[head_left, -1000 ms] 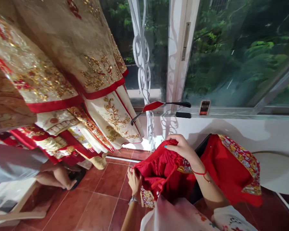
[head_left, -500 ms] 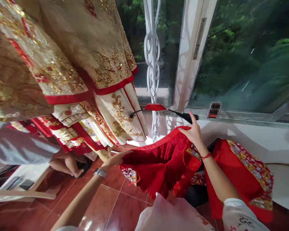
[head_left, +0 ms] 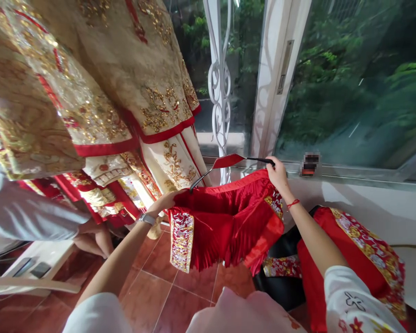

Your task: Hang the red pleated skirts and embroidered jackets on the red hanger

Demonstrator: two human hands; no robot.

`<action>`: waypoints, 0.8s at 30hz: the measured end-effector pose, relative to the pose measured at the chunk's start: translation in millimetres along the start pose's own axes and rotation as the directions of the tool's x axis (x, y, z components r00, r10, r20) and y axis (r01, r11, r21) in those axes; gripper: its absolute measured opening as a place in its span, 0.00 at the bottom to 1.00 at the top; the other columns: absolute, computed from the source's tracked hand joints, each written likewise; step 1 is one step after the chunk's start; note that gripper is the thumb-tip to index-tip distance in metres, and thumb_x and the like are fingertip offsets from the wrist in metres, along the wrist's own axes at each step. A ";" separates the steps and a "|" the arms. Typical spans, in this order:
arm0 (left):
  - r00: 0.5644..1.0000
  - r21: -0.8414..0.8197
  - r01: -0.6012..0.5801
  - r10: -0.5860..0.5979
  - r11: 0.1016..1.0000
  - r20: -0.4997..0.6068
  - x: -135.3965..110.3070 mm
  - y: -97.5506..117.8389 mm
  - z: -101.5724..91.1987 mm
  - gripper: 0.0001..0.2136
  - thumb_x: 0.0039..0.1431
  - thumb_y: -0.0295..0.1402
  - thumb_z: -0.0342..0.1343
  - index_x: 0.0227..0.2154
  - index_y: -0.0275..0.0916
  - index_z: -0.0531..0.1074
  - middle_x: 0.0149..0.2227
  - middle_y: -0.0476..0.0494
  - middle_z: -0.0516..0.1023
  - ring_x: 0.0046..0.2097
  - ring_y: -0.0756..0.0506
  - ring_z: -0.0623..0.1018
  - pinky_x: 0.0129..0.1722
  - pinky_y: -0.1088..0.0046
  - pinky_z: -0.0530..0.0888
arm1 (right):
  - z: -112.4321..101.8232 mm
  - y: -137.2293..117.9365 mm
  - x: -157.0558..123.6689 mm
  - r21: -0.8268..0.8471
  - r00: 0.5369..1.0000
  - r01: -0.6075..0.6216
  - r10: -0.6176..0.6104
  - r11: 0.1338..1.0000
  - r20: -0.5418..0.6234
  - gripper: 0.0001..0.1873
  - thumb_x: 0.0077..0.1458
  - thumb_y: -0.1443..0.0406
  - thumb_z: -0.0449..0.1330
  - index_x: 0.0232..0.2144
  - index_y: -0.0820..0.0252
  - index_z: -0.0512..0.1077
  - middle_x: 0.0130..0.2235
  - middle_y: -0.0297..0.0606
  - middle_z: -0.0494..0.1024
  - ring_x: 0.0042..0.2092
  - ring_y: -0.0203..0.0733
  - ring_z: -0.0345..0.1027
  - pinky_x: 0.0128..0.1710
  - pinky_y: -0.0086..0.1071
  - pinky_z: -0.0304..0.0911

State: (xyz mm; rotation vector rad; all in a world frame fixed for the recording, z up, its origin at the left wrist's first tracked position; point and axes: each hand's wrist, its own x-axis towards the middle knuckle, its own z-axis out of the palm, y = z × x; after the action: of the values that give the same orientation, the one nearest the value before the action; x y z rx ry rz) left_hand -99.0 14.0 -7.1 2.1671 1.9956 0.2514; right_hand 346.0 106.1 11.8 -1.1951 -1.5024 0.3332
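Note:
A red pleated skirt (head_left: 225, 226) with embroidered panels is stretched between my two hands, its waistband uppermost. My left hand (head_left: 166, 202) is closed on the waistband's left end, its fingertips partly hidden by the cloth. At the waistband's right end, my right hand (head_left: 277, 175) is closed around the skirt's top edge, close to the hanger's black right end. The hanger (head_left: 228, 160), red in the middle with thin black arms, lies just above the waistband. Its left tip dips to the waistband beside my left hand; whether either end grips the cloth, I cannot tell.
Gold-embroidered cream garments (head_left: 166, 108) hang at the left. A white scrolled metal post (head_left: 217, 83) stands ahead by the window. Red embroidered clothing (head_left: 336, 259) lies over a black seat (head_left: 280, 289) on the right. Someone's leg (head_left: 95, 238) shows beside a low white table (head_left: 55, 252).
The skirt's waistband has risen toward the hanger and spread wider, showing the left embroidered panel. My left hand has moved up, and the hanger's left tip now reaches the waistband.

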 end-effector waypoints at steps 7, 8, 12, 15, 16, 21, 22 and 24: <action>0.990 -0.196 -0.034 0.059 0.980 0.124 8.5 14.1 -27.7 0.41 0.41 0.19 0.46 0.65 0.33 0.62 0.53 0.40 0.80 0.49 0.43 0.80 0.48 0.68 0.78 | -7.9 -9.7 -9.9 0.010 1.000 0.020 -0.020 1.000 0.000 0.20 0.51 0.63 0.50 0.41 0.63 0.76 0.38 0.44 0.80 0.32 0.44 0.69 0.37 0.35 0.65; 0.992 -0.205 -0.024 0.048 0.978 0.114 9.7 20.9 -35.3 0.41 0.42 0.19 0.46 0.66 0.34 0.61 0.52 0.41 0.81 0.47 0.44 0.81 0.46 0.69 0.79 | -8.1 -10.6 -14.2 0.007 1.000 0.009 -0.009 1.000 0.004 0.21 0.51 0.62 0.50 0.42 0.63 0.76 0.39 0.45 0.80 0.31 0.43 0.68 0.37 0.36 0.65; 0.999 -0.142 -0.039 0.041 0.989 0.010 21.4 65.6 -65.4 0.37 0.46 0.19 0.48 0.64 0.37 0.64 0.48 0.44 0.82 0.41 0.45 0.81 0.43 0.70 0.79 | -2.2 -11.8 -31.9 0.008 0.999 -0.043 0.042 0.999 0.022 0.23 0.52 0.61 0.51 0.46 0.63 0.75 0.40 0.46 0.81 0.29 0.43 0.68 0.38 0.37 0.65; 0.990 0.000 -0.079 0.078 0.997 -0.117 30.1 106.0 -71.9 0.32 0.48 0.18 0.50 0.59 0.37 0.71 0.49 0.42 0.82 0.48 0.42 0.80 0.51 0.69 0.76 | 8.4 -12.6 -40.6 0.053 0.995 -0.086 0.083 0.995 0.061 0.24 0.53 0.60 0.51 0.48 0.64 0.74 0.43 0.48 0.80 0.31 0.44 0.69 0.39 0.38 0.67; 0.983 0.049 -0.076 0.083 0.996 -0.162 31.1 117.3 -69.5 0.29 0.50 0.18 0.50 0.57 0.36 0.73 0.49 0.40 0.82 0.50 0.41 0.80 0.53 0.68 0.74 | 11.3 -12.8 -42.4 0.072 0.993 -0.098 0.093 0.993 0.075 0.24 0.54 0.60 0.51 0.48 0.64 0.74 0.44 0.48 0.80 0.32 0.44 0.69 0.40 0.38 0.67; 0.958 0.211 -0.026 0.084 0.977 -0.273 24.1 141.7 -45.5 0.17 0.65 0.25 0.45 0.49 0.32 0.76 0.46 0.31 0.81 0.48 0.40 0.80 0.51 0.66 0.74 | -4.3 -1.4 -47.3 0.215 0.978 -0.055 0.009 0.975 0.209 0.30 0.51 0.55 0.61 0.55 0.58 0.68 0.53 0.46 0.74 0.43 0.44 0.71 0.45 0.37 0.68; 0.960 0.231 -0.035 0.097 0.972 -0.264 22.4 141.2 -42.6 0.17 0.66 0.24 0.43 0.49 0.32 0.75 0.45 0.31 0.81 0.47 0.41 0.80 0.50 0.67 0.74 | -14.6 5.1 -47.7 0.250 0.960 -0.054 -0.018 0.967 0.279 0.34 0.47 0.55 0.65 0.57 0.56 0.67 0.54 0.45 0.73 0.43 0.43 0.70 0.46 0.37 0.68; 0.960 0.267 -0.061 0.130 0.962 -0.248 20.4 138.3 -40.7 0.19 0.65 0.21 0.41 0.51 0.32 0.73 0.46 0.31 0.80 0.48 0.41 0.80 0.49 0.69 0.73 | -38.5 21.5 -46.5 0.287 0.911 -0.071 -0.055 0.955 0.410 0.36 0.42 0.56 0.70 0.54 0.55 0.68 0.52 0.42 0.74 0.43 0.41 0.70 0.45 0.36 0.69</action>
State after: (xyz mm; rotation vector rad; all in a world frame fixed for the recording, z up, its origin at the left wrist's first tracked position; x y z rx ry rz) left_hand 26.1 24.2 66.7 2.5132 2.1694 0.3277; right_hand 382.8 63.1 -18.3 -0.9236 -1.7342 0.8321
